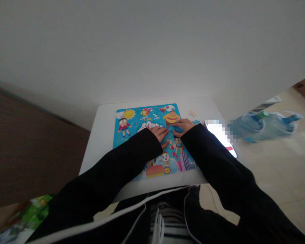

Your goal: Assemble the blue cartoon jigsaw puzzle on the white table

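Tabletop's front edge seemingly near puzzle

A white table stands by a pale wall.

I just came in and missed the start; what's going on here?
A person is handling a colourful cartoon puzzle on a white table. The left hand lies flat near the middle; the right hand curls over a blue patch toward the right edge, though whether it pinches a piece is hard to tell. A pale loose piece lies beyond that edge.
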The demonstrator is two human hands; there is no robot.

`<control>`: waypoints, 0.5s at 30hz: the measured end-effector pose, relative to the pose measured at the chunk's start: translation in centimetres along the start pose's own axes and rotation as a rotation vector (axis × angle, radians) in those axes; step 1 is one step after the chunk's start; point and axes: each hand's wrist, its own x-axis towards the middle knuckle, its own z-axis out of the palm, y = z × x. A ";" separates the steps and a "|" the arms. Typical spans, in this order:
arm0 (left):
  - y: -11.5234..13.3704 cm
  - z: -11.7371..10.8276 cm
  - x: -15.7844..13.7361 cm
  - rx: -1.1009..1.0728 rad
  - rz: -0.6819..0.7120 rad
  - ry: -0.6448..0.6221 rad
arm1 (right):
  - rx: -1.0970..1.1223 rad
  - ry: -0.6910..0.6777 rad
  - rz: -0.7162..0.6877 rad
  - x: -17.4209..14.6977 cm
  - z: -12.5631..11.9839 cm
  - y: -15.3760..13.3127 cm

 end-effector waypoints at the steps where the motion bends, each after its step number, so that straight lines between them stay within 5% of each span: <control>1: -0.1 0.2 0.0 0.004 0.001 0.004 | 0.017 0.025 0.006 -0.2 0.1 0.1; 6: -0.3 0.5 0.0 0.007 0.024 0.004 | 0.120 0.163 0.049 -1.4 0.0 -0.3; 15: -0.3 0.7 -0.1 -0.009 0.033 0.022 | 0.057 0.211 0.170 -2.0 -1.1 -2.3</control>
